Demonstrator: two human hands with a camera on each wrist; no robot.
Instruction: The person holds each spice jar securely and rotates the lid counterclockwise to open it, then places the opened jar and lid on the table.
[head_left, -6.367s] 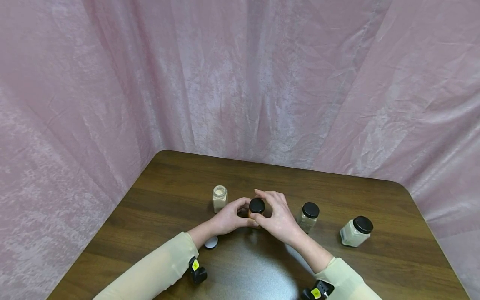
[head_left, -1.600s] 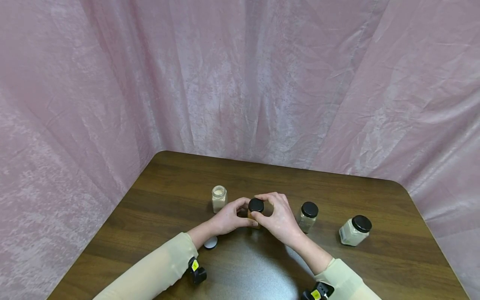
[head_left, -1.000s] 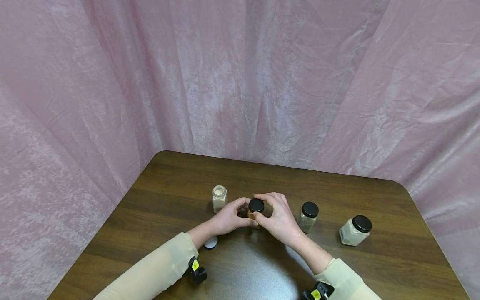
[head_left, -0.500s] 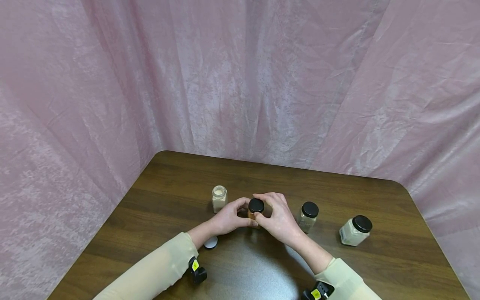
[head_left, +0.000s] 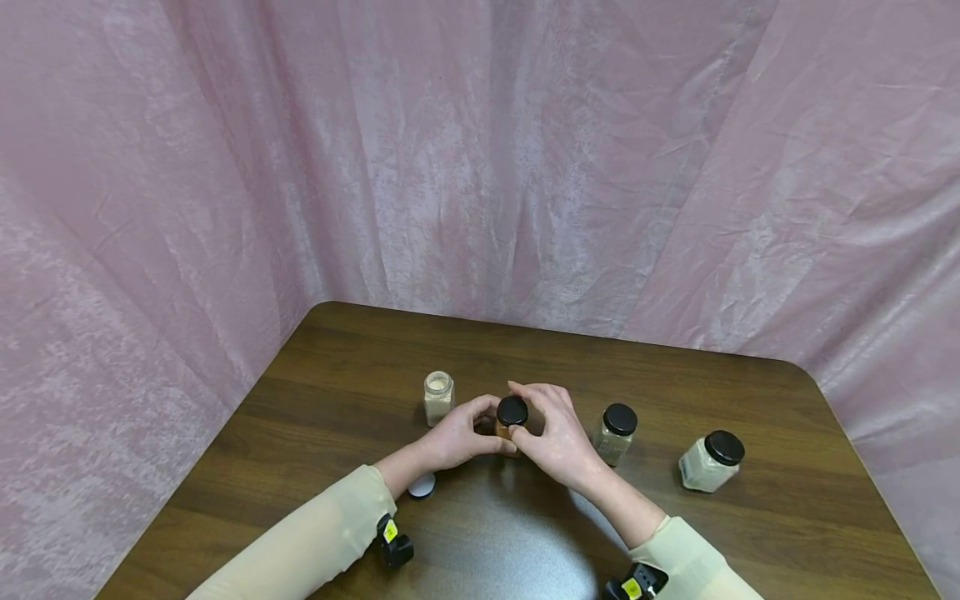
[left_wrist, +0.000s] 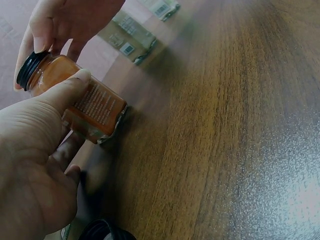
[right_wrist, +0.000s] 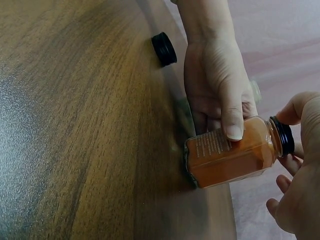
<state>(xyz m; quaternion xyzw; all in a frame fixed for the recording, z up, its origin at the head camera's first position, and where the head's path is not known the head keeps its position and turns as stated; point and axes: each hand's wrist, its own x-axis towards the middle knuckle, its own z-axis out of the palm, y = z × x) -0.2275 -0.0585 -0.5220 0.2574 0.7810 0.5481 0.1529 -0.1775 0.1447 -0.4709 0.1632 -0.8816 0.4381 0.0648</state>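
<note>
A glass spice jar of orange powder (right_wrist: pixel 230 157) stands on the table. My left hand (head_left: pixel 450 437) grips its body, thumb across the printed label in the right wrist view. At the jar's neck, the thumb and fingers of my right hand (head_left: pixel 557 435) pinch the black lid (head_left: pixel 512 410), which sits on the jar. Behind my left hand is a lidless jar of pale powder (head_left: pixel 439 402). A loose lid (head_left: pixel 422 485) lies near my left wrist, its pale inside facing up.
To the right stand two black-lidded jars: a nearer one with greenish contents (head_left: pixel 616 437) and a farther one with pale contents (head_left: pixel 707 467). The brown wooden table (head_left: pixel 480 542) has a pink curtain (head_left: pixel 480 167) behind it.
The fingers and thumb of my right hand have shifted slightly round the lid, and its index finger is a little straighter. My left hand and the jars have hardly moved.
</note>
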